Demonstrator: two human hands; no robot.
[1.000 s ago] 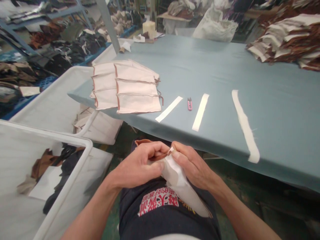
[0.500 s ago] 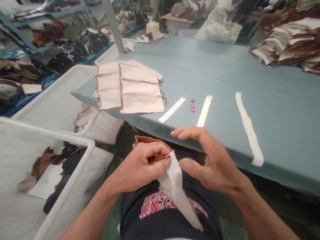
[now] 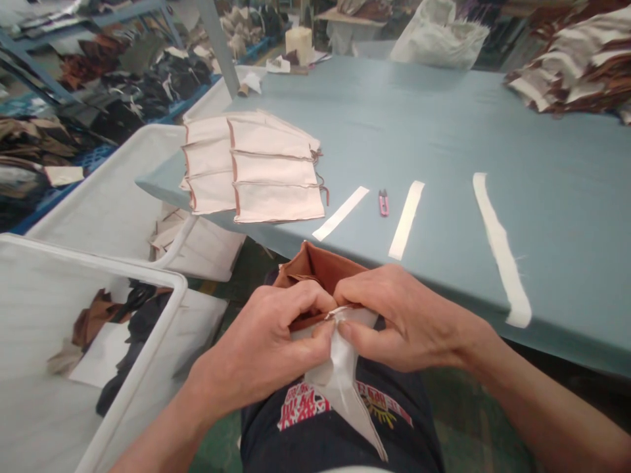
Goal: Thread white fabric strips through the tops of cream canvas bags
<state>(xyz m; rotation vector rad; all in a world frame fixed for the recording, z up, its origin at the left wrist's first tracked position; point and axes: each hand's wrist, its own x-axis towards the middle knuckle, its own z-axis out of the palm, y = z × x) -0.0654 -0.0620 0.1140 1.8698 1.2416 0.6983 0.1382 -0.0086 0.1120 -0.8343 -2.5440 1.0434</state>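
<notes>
Over my lap, a fabric pouch point(image 3: 340, 263), brown on one face and off-white on the other, is spread at its brown mouth. My left hand point(image 3: 283, 335) pinches the pouch's edge between thumb and fingers. Close beside it, my right hand point(image 3: 394, 315) pinches the same edge, thumb on the off-white face and fingers over the brown side. The off-white cloth point(image 3: 345, 374) hangs down in folds below both thumbs. The fingertips of the two hands almost meet, and the small stretch of edge inside each pinch is hidden.
On the blue-grey table point(image 3: 424, 131) lie stacked off-white panels point(image 3: 276, 171), pink thread snips point(image 3: 383, 203), and pale strips, among them a long one point(image 3: 500, 243). A brown-and-white fabric pile point(image 3: 582, 66) sits far right. White bins point(image 3: 177, 282) holding fabric pieces stand at left.
My right hand has come in from the right, open before, and now pinches the pouch edge beside my left hand. The pouch mouth has widened, showing more brown.
</notes>
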